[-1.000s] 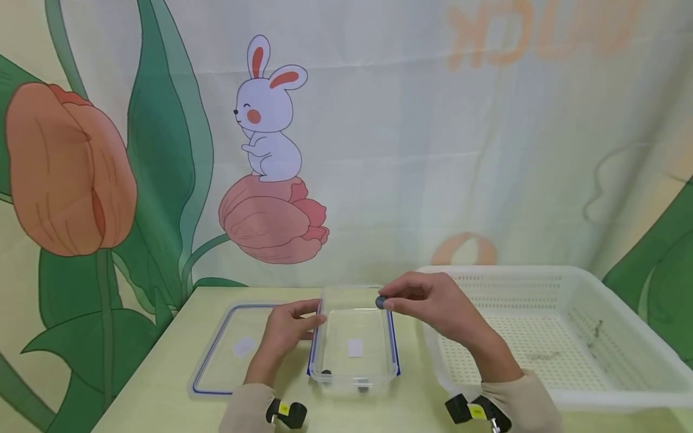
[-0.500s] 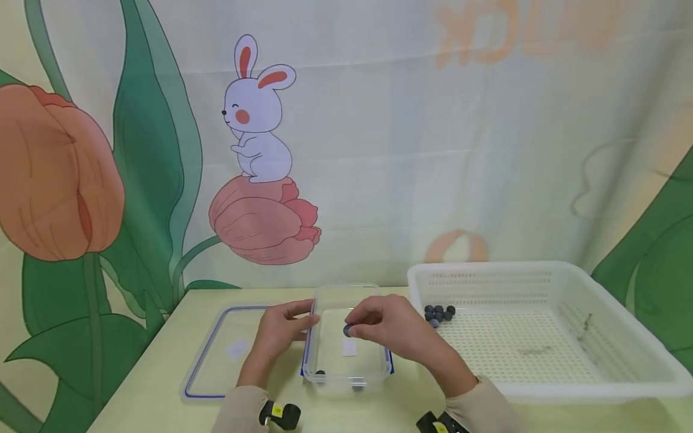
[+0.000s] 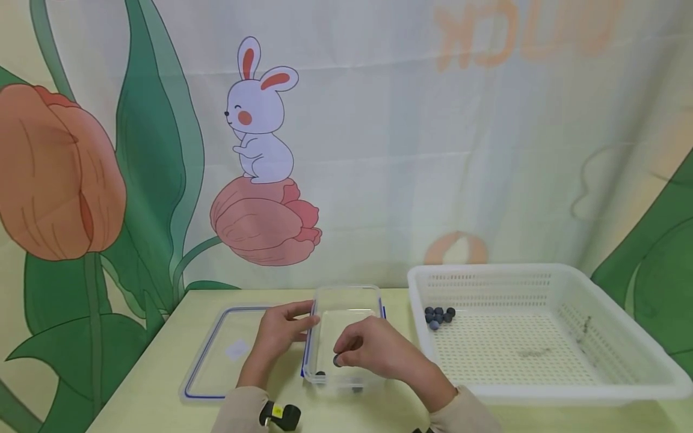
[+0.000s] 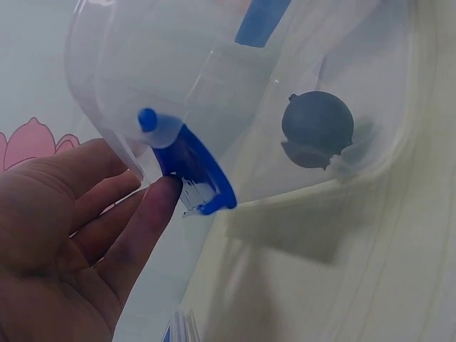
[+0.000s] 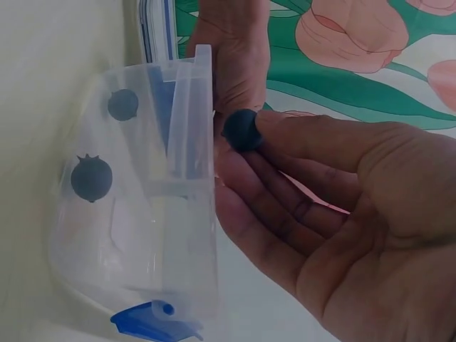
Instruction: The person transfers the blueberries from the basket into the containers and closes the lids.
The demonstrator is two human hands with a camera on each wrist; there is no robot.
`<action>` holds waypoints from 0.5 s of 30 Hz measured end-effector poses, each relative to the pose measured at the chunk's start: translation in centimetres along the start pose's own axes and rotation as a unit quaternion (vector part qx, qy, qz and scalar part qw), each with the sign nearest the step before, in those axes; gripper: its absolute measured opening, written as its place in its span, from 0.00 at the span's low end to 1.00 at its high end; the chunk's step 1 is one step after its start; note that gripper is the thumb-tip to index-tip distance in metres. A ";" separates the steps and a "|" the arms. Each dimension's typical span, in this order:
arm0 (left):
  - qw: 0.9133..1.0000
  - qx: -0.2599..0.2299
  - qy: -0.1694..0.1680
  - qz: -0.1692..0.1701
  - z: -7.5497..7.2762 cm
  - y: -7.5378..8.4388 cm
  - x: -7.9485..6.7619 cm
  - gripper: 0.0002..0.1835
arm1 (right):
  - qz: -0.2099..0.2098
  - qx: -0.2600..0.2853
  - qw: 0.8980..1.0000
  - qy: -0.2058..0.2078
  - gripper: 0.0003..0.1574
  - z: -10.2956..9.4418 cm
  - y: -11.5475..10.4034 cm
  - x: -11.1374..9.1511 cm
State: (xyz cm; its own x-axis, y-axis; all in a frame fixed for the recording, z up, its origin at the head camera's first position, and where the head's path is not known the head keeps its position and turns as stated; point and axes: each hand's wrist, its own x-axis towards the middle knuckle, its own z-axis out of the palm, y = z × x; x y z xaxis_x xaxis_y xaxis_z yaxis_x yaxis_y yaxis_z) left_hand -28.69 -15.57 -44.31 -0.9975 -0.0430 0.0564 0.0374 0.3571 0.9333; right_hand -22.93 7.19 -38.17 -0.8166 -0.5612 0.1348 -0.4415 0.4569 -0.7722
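Observation:
A clear plastic food container (image 3: 345, 380) with blue side clips stands on the table without its lid. My left hand (image 3: 278, 331) holds the container's left side, the thumb by the blue clip (image 4: 196, 171) in the left wrist view. Above the container's near end, my right hand (image 3: 379, 352) pinches a blueberry (image 5: 242, 130) between thumb and fingertips, higher than the rim. Two blueberries lie inside at the near end, one blueberry (image 5: 91, 178) and another blueberry (image 5: 123, 105) behind it in the right wrist view. The right hand hides part of the container in the head view.
Left of the container lies its clear lid (image 3: 208, 361) with a blue seal, partly behind the left forearm. A white perforated basket (image 3: 541, 392) stands at the right, with several blueberries (image 3: 438, 316) in its far left corner. A printed curtain (image 3: 379, 150) hangs behind the table.
My right hand has carried the blueberry from the container's far right rim toward me and left, above the near end. The left hand keeps its hold on the container.

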 end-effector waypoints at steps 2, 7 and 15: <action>1.000 0.002 0.001 0.000 0.0 0.0 0.0 0.22 | 0.002 -0.006 1.000 0.000 0.03 0.1 0.1 0.0; 1.000 0.002 0.002 -0.001 0.1 -0.1 0.0 0.22 | 0.007 -0.018 1.000 -0.002 0.03 0.3 0.3 0.1; 1.000 0.007 0.006 -0.003 0.0 -0.1 0.0 0.22 | -0.006 -0.018 1.000 0.009 0.04 -0.6 -0.4 -0.2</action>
State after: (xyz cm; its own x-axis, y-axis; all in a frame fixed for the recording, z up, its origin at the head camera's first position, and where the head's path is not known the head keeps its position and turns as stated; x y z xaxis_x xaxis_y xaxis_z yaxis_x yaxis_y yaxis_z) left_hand -28.70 -15.57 -44.45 -0.9969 -0.0561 0.0552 0.0306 0.3691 0.9289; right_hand -22.79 7.54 -37.50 -0.8181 -0.5536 0.1555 -0.4640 0.4758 -0.7472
